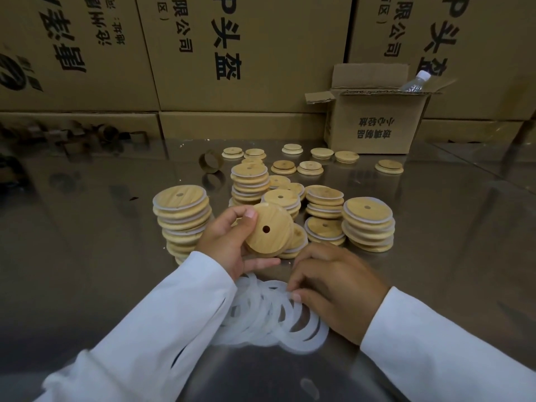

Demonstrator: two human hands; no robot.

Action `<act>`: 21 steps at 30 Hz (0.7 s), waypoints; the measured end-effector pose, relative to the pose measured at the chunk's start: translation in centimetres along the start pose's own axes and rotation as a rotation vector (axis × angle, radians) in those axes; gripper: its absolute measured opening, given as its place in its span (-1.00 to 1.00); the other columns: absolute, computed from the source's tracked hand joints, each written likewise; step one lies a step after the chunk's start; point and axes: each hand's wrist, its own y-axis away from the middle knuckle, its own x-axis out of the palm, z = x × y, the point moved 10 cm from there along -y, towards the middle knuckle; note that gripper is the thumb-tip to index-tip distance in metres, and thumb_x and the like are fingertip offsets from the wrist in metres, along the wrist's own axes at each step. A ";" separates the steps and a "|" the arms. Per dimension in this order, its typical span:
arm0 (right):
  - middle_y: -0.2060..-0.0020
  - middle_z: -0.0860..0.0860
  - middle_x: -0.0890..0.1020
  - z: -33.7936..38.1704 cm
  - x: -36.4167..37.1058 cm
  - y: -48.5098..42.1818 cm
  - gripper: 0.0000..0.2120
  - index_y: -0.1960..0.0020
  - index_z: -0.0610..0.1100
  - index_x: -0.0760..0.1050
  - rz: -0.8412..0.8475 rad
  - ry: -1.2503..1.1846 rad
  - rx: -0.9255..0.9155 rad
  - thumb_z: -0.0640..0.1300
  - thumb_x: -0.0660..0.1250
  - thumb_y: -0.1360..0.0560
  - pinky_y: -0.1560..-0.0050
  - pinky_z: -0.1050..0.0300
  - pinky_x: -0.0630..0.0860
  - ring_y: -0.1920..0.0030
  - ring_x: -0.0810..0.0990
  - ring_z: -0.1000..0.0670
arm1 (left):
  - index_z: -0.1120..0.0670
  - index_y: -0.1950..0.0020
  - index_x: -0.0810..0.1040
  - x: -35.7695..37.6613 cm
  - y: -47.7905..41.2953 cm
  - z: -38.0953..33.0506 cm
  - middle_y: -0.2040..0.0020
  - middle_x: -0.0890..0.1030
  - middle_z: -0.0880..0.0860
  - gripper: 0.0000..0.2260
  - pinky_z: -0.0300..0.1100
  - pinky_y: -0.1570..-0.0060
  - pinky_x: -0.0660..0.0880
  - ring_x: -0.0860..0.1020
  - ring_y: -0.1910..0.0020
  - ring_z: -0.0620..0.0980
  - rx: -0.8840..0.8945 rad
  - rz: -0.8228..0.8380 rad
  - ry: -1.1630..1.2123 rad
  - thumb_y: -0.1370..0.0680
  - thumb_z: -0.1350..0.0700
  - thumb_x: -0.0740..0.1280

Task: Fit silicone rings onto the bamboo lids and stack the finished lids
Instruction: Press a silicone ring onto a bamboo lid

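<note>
2 white sleeves (pixel 150 329) ran off the bottom edge, the left one blurred and covering the left part of the rings (pixel 269 320). These lay between the forearms on the table (pixel 87 256): flat, white, translucent, loosely overlapping.

The right hand (pixel 336 288) rested on the pile's right side and hid it there. Its fingers were curled, thumb and forefinger tips pinching the rim of a ring (pixel 277 287). Whether they caught more than 1 could not be told.

Just beyond, the left hand (pixel 229 242) held a lid (pixel 268 230) above the table, tilted toward the camera, thumb on its upper rim and fingers curled under its lower edge. The lid was round, pale bamboo with visible grain and 1 small hole off centre. It hid most of a low stack behind it.

Behind stood several stacks of lids with white rings showing between layers. The left stack (pixel 182 216) had its base hidden by the hand and sleeve. The right stack (pixel 368 224) stood clear.

Farther off, loose lids (pixel 310 168) lay singly near a cardboard hoop (pixel 210 161) standing on edge. An open box (pixel 374 120) held a bottle (pixel 414 81), only its top showing. Cartons (pixel 246 53) walled the back, cut off at the top. At far left, dim shapes were too blurred to make out.
</note>
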 end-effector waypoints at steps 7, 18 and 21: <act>0.28 0.14 0.60 -2.1 -3.7 0.6 -0.78 0.23 0.08 0.51 -0.378 -0.551 0.157 -0.25 0.38 -0.43 0.10 0.29 0.48 0.19 0.55 0.16 | 0.18 -0.05 0.55 0.5 0.2 0.4 -0.08 0.54 0.24 -0.78 -0.01 0.46 0.58 0.58 0.08 0.22 -0.056 0.025 0.050 -0.52 0.10 0.23; 0.35 0.02 0.65 -4.5 -3.9 1.7 -0.85 0.23 -0.01 0.56 -0.619 -0.835 0.382 -0.24 0.38 -0.43 0.18 0.31 0.55 0.30 0.61 0.10 | 0.08 -0.04 0.53 3.3 1.4 0.9 0.21 0.68 0.00 -0.66 -0.12 0.36 0.60 0.66 0.18 -0.02 0.013 0.308 -0.241 -0.28 0.05 0.35; 0.35 0.04 0.66 -4.5 -3.8 1.6 -0.86 0.23 0.00 0.57 -0.606 -0.859 0.394 -0.23 0.40 -0.41 0.17 0.33 0.54 0.29 0.61 0.14 | 0.06 -0.03 0.54 3.3 1.3 0.8 0.20 0.68 -0.01 -0.69 -0.12 0.34 0.60 0.66 0.16 -0.03 0.042 0.314 -0.252 -0.32 0.03 0.32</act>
